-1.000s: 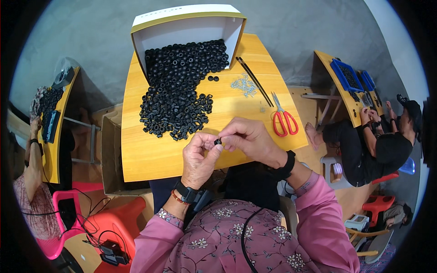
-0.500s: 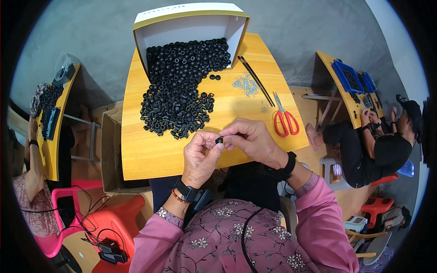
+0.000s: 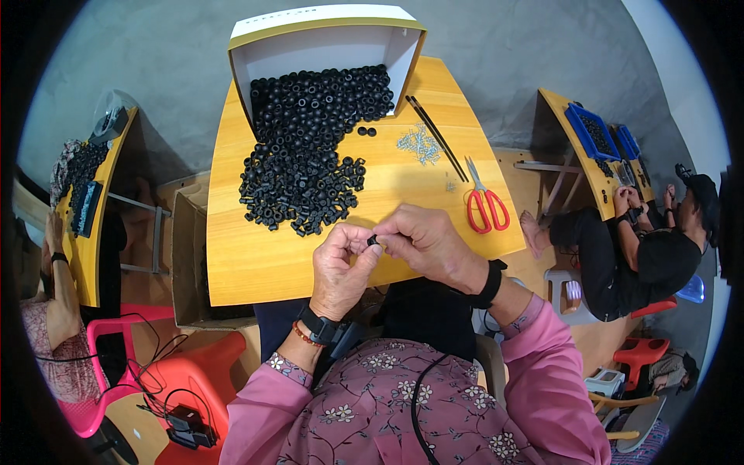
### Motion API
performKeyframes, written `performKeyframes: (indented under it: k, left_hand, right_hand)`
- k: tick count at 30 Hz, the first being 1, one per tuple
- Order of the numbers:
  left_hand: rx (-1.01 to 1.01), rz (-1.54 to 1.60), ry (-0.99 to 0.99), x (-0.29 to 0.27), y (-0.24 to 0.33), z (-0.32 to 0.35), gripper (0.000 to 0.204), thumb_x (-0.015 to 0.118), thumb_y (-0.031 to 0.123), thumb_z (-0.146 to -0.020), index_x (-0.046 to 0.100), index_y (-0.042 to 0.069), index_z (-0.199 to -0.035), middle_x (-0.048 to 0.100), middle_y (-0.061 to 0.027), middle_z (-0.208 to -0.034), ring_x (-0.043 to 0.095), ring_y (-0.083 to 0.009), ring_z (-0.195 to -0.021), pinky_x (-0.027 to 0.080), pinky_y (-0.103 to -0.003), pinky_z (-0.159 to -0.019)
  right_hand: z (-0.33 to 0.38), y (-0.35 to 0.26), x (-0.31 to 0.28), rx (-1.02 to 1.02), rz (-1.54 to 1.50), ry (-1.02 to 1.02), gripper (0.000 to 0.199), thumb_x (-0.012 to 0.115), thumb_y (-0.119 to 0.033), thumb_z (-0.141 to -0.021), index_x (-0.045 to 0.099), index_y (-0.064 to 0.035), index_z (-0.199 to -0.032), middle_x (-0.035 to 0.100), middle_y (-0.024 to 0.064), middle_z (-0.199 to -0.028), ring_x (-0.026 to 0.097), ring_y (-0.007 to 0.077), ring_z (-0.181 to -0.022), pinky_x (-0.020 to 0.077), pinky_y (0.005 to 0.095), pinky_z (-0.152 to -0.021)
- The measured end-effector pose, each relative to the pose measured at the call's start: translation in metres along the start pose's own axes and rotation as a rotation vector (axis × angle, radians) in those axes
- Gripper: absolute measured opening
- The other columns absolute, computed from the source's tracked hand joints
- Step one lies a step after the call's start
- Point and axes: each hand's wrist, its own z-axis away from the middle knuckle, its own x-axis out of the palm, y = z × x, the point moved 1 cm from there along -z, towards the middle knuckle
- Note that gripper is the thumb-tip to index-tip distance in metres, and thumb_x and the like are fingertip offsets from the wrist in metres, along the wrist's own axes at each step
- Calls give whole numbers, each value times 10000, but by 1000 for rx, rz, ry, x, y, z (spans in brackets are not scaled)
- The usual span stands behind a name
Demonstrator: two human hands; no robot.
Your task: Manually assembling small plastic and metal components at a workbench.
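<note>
My left hand (image 3: 342, 260) pinches a small black round part (image 3: 373, 240) above the near edge of the yellow table (image 3: 256, 271). From the other side, my right hand (image 3: 425, 240) meets it with thumb and forefinger closed against the part. The fingertips cover much of it, so its exact shape is hard to make out. Beyond my hands, a heap of small black ring-shaped parts (image 3: 302, 186) spills from a white box (image 3: 325, 50) lying on its side. Small silver screws (image 3: 419, 145) lie to the right of the heap.
Two dark sticks (image 3: 437, 138) and red-handled scissors (image 3: 487, 203) lie on the right of the table. A cardboard box (image 3: 188, 263) stands at its left, by a red stool (image 3: 205, 380). People sit at side tables left and right; the right one holds blue trays (image 3: 590, 130).
My right fingers have shifted slightly around the black part, which has turned a little between the fingertips. My left hand stays nearly still.
</note>
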Motion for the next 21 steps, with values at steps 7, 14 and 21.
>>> performKeyframes:
  k: [7,14,21]
  left_hand:
    - [10,16,-4,0,0,2,167,708,-60,-869,600,25,-964,628,19,-857,557,-33,-772,484,-202,-726]
    - [-50,119,-42,1,9,-2,178,703,-73,-868,601,24,-977,654,5,-890,601,-41,-806,506,-204,-748]
    - [-117,238,-114,-7,9,-4,169,703,-71,-877,628,6,-1007,708,-36,-933,651,-68,-808,538,-222,-764]
  right_hand:
    - [-5,-10,-5,-137,172,-86,107,680,-37,-853,669,-45,-959,596,130,-801,616,335,-755,489,408,-651]
    - [-3,-5,-6,-184,150,-93,152,668,32,-871,687,-32,-1007,616,82,-812,637,219,-715,497,312,-631]
    - [0,-2,-3,-106,3,-87,211,639,45,-833,683,-41,-1022,592,93,-787,622,249,-721,507,346,-649]
